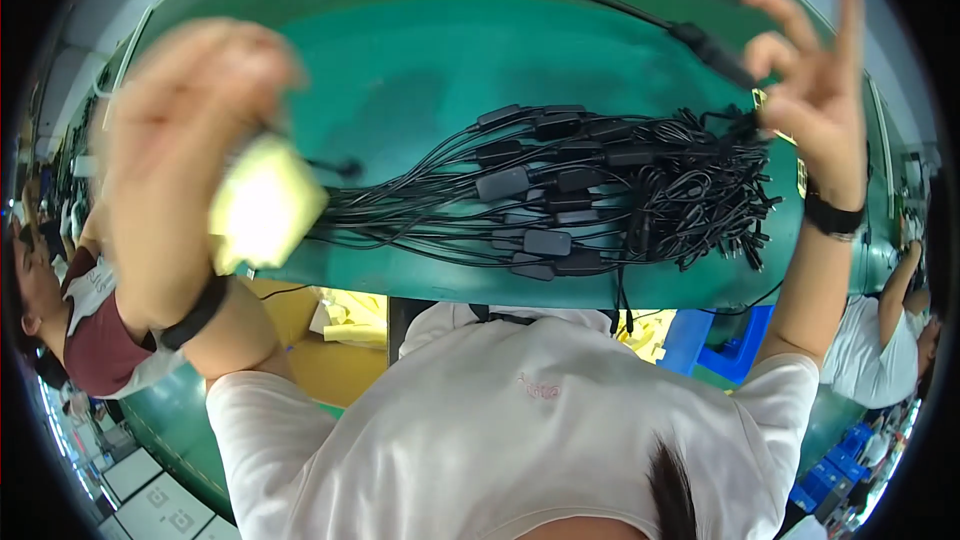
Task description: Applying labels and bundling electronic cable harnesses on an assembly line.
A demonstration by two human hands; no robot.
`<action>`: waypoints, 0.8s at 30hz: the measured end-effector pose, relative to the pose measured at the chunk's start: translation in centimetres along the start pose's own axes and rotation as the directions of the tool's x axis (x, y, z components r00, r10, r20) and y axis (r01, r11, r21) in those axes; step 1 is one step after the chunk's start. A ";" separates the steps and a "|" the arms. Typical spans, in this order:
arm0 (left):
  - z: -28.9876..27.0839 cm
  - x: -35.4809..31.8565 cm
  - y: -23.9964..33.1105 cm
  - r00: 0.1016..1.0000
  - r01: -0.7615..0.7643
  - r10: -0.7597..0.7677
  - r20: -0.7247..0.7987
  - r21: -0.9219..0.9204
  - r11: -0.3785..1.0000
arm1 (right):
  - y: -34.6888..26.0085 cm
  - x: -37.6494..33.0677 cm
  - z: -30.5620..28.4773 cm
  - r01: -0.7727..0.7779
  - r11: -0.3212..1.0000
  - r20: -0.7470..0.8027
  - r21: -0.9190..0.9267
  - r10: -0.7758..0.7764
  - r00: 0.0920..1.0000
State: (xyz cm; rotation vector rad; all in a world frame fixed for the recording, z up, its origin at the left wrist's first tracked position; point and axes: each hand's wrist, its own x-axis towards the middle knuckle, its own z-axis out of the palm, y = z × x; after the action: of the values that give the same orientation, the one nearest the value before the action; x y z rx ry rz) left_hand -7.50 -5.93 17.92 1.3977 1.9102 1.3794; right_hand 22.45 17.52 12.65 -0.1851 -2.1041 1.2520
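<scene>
Centrally, in the head view, smooth black cables (690, 202) with flat rectangular blocks (503, 183) lie along the green worktop's (420, 60) near edge. Right hand (818, 105) pinches a raised cable (706, 46); blurred left hand's (195, 100) grip: indeterminable. Yellow sheet (268, 205) obscures the cables' left end.

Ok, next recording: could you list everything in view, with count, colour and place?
Table: one, green, centre
Bundled cables with small boxes: many, uncountable, black, on the table
Single cable: one, black, upper right
Yellow piece: one, blurred, left
Yellow pieces: several, below the table edge, left and right
Blue bin: one, below the table edge, right
Co-workers: at least two, left and right edges
Wristbands: two, black, one per wrist
Shirt: one, white, lower centre
Left hand: one, blurred, above the yellow piece
Right hand: one, at the single cable's end
</scene>
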 end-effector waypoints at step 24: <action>7.2 6.3 -9.9 0.818 -0.243 -0.034 0.574 0.398 0.884 | 2.0 -1.9 5.2 -0.406 0.759 -0.087 -0.510 0.424 0.902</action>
State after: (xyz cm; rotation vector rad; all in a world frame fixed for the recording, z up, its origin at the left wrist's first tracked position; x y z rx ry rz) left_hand -9.47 2.91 7.54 1.8963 1.8023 0.4365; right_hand 20.30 13.97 8.48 -0.9260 -2.4773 0.8764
